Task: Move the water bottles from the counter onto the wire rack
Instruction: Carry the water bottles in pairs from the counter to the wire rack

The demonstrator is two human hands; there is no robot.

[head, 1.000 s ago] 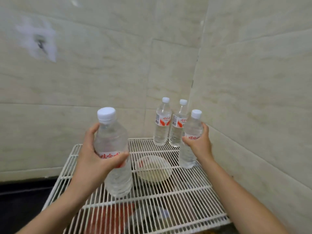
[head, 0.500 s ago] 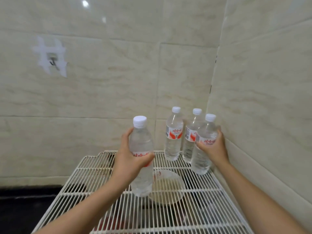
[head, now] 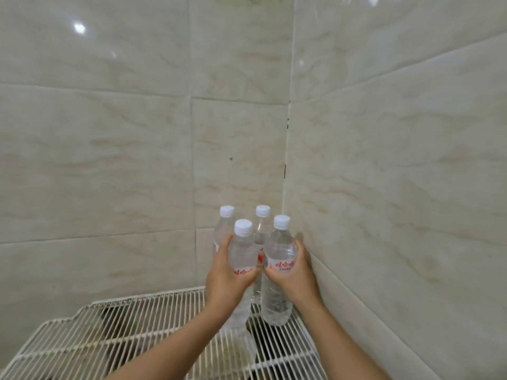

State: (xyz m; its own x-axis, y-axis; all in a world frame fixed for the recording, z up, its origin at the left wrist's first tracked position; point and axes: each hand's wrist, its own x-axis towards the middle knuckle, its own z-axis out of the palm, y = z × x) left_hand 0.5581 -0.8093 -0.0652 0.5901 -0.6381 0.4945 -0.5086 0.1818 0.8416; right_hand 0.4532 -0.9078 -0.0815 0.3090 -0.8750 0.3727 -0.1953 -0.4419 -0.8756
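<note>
Now: two bottles going down in a crowded corner — tip-over risk

Both hands are closed round bottles. Left hand [head: 227, 278] wraps the label band of a clear plastic water bottle with a white screw cap [head: 242, 253], thumb across the front, fingers curled behind. Right hand [head: 295, 272] clasps a second clear white-capped bottle [head: 278, 270] the same way, at the red-lettered label.

Below the grips: right-hand bottle's base looks to be on, or just touching, the white wire rack [head: 123, 333]. Left-hand bottle's base is blurred behind the forearm; cannot tell whether it is seated.

Behind the grips: two more clear white-capped bottles, rear-left [head: 223, 229] and rear-right [head: 260, 231], already upright on the rack in the corner. All four crowd close together; the held pair nearly touch between the thumbs.

Beyond the right hand: the beige marble-pattern tiled wall [head: 384, 187], very near the knuckles.

Risks, as judged:
- Base landing across a gap between wires, so the bottle rocks when released.
- Fingers behind the held bottles nudging the rear pair as the hands open; a knock could topple one into the next.
- Right knuckles catching the wall on withdrawal and dragging the bottle.
- Releasing the left bottle before it is seated, so it drops tilted.
</note>
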